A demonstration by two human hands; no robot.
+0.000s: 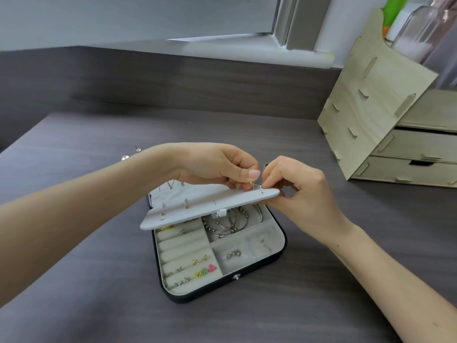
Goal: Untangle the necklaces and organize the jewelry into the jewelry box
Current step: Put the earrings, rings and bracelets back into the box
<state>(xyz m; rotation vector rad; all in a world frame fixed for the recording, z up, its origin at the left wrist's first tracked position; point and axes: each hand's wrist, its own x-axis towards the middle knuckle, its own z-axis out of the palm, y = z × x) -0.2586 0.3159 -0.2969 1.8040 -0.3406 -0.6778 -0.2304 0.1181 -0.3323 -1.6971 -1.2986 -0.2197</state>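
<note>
Okay, head view only. We are looking at a black rounded-square jewelry box with pale grey velvet lining, lying open on a dark grey wood-grain table. Its grey padded earring panel is tilting up over the tray, with several studs pushed through it.

We are seeing the left hand with fingers curled, thumb and forefinger pinching a tiny gold-toned earring stud at the panel's right end. The right hand is curling too, its fingertips pinching a thin silver post just beside that stud, with the thumb at the panel's edge. Whether the two bits are one earring, we cannot tell: too small.

We are judging the step as fixing an earring onto the panel. The tray is well filled:
- silver bangles are in the rear compartment
- rings are sitting in the ring rolls
- a necklace pendant is hanging in the lid

A loose silver stud is lying on the table behind the left wrist, apart from the box.

Next, we are expecting a steady push of the post through the padding, with the panel braced from beneath, then a reach for the loose stud. A pale plywood drawer organizer is standing far right.
</note>
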